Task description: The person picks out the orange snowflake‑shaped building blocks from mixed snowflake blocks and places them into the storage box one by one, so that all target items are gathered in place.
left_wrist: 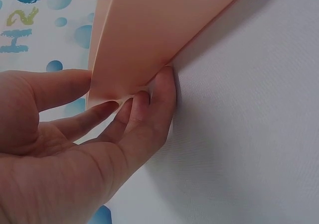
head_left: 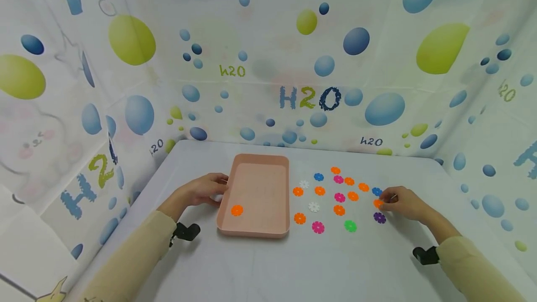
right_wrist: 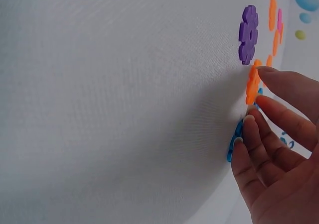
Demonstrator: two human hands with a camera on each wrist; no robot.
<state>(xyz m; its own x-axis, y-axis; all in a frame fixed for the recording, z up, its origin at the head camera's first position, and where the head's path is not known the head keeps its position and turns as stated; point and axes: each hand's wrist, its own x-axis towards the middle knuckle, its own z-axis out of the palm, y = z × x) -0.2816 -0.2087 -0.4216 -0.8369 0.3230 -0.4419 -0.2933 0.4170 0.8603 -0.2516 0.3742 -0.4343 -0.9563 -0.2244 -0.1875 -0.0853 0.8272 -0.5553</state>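
Observation:
The left hand (head_left: 205, 189) holds the left side of a pink tray (head_left: 262, 236), thumb at its rim and fingers against the lower wall in the left wrist view. One orange snowflake disc (head_left: 237, 210) lies inside the tray. On the right, the right hand (head_left: 400, 203) pinches another orange snowflake disc (right_wrist: 253, 82) between thumb and index finger. A blue snowflake disc (right_wrist: 235, 140) shows at the tips of its other fingers. Just beside this hand lie a purple snowflake disc (head_left: 379, 218) and a blue one (head_left: 377, 191).
Between tray and right hand, several loose discs are spread on the white cloth (head_left: 327, 264), among them a green one (head_left: 350, 226), a pink one (head_left: 318, 227) and a white one (head_left: 313, 207). A patterned curtain (head_left: 268, 59) rises behind the table.

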